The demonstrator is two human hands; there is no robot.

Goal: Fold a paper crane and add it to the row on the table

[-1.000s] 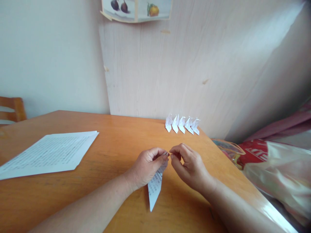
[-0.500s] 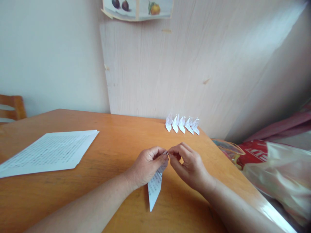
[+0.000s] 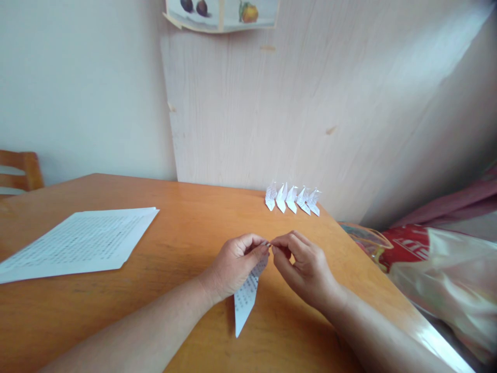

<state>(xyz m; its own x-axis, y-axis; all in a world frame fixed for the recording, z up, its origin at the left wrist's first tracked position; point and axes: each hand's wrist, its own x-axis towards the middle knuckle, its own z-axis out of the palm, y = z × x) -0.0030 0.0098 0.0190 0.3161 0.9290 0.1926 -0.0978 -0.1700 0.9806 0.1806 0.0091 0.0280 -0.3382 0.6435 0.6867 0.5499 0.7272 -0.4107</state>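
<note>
Above the near part of the table, my left hand (image 3: 241,263) pinches a folded piece of printed paper (image 3: 245,301) between thumb and fingers. Its pointed end hangs down toward me below the hand. My right hand (image 3: 302,263) is closed in a pinch at the paper's small upper tip, just right of the left fingertips. The fingers hide most of that tip. Farther back, near the table's far right corner, several folded paper cranes (image 3: 292,199) stand in a row.
A stack of printed sheets (image 3: 83,243) lies on the left of the wooden table (image 3: 186,217). Beyond it is a wooden chair back (image 3: 33,171). Past the right table edge are a red bag (image 3: 409,243) and a pale plastic bag (image 3: 454,280). A fruit picture (image 3: 229,15) hangs on the wall.
The paper's hanging point has swung slightly left. My right hand has shifted a touch to the right, still pinching at the tip. The left hand has hardly moved.
</note>
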